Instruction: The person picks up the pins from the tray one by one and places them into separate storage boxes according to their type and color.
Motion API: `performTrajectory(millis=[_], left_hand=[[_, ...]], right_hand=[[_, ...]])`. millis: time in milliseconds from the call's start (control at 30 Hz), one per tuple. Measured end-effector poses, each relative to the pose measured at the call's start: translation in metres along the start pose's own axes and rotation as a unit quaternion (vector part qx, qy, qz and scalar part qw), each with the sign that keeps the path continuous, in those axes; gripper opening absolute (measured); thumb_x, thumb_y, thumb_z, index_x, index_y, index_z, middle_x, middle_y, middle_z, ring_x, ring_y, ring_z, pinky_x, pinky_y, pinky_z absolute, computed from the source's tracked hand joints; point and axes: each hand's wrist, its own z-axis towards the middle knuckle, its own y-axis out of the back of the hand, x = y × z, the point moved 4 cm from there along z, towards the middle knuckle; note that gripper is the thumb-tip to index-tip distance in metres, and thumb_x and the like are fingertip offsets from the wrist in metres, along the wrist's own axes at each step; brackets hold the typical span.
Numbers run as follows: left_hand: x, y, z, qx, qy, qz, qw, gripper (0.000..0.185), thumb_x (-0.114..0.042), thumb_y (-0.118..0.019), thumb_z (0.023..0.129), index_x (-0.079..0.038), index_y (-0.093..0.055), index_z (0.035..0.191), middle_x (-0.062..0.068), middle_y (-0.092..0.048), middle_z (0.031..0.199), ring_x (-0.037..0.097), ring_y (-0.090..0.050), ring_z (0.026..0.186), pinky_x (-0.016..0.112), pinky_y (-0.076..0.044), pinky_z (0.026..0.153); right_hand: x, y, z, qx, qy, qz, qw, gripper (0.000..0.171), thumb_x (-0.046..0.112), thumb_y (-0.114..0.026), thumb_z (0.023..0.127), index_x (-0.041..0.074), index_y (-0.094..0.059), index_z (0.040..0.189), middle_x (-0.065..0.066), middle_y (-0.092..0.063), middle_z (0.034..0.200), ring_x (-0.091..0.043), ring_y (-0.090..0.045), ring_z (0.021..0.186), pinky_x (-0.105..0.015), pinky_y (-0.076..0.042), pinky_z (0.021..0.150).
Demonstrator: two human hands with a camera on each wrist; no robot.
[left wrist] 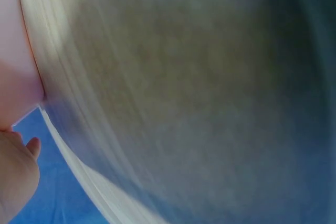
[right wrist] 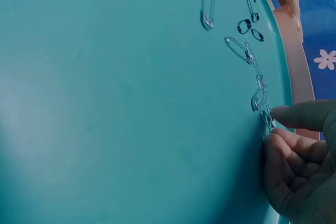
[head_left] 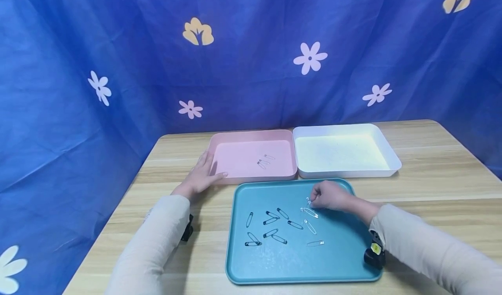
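Head view, nearest part: two arms in light beige sleeves come in from the bottom edge, and each wrist carries a small black camera.
Teal tray (head_left: 345, 260): it lies on the wooden table (head_left: 431, 186) close to the person; black safety pins (head_left: 270, 225) are scattered in its left half and silver safety pins (head_left: 311, 229) lie more to the right.
Right hand (head_left: 327, 195): it is over the far part of the teal tray, fingers curled, and thumb and forefinger pinch one silver safety pin (head_left: 308, 201).
Right wrist view: the fingertips (right wrist: 294, 116) close on the end of the silver safety pin (right wrist: 265, 111), which touches the tray floor; other silver pins lie in a line just beside it.
Left hand (head_left: 200, 175): its fingers are straight and relaxed, resting against the near left corner of the pink tray (head_left: 219, 140); it holds nothing.
Left wrist view: blurred, only a part of the hand and the table edge can be seen.
Pink tray content: three small silver pins (head_left: 264, 161) lie near its middle.
White tray (head_left: 386, 149): it stands just beside the pink tray, on its right, touching it.
Farthest: a blue cloth (head_left: 251, 46) with flower prints hangs behind the table.
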Motion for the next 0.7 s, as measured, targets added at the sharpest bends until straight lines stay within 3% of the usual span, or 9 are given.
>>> performTrajectory(millis=[233, 700], left_hand=[[0.0004, -0.0006, 0.0012, -0.001, 0.001, -0.006, 1.0000, 0.097, -0.064, -0.044, 0.075, -0.008, 0.006, 0.138, 0.017, 0.009, 0.142, 0.036, -0.001, 0.127, 0.055, -0.010, 0.097], [0.0022, -0.0014, 0.0017, 0.000, -0.001, 0.004, 1.0000, 0.097, -0.065, -0.042, 0.076, -0.006, 0.006, 0.137, 0.020, 0.008, 0.141, 0.036, 0.001, 0.127, 0.056, -0.010, 0.097]], right_hand=[[0.0023, -0.0028, -0.0005, -0.011, -0.029, -0.033, 0.999, 0.011, 0.004, -0.065, 0.069, 0.006, -0.055, 0.067, 0.000, -0.049, 0.058, -0.012, -0.045, 0.053, -0.024, -0.037, 0.047], [0.0012, -0.0001, -0.0010, -0.025, -0.025, -0.055, 0.998, 0.019, 0.001, -0.055, 0.074, 0.007, -0.051, 0.056, 0.002, -0.043, 0.049, -0.011, -0.042, 0.047, -0.022, -0.033, 0.045]])
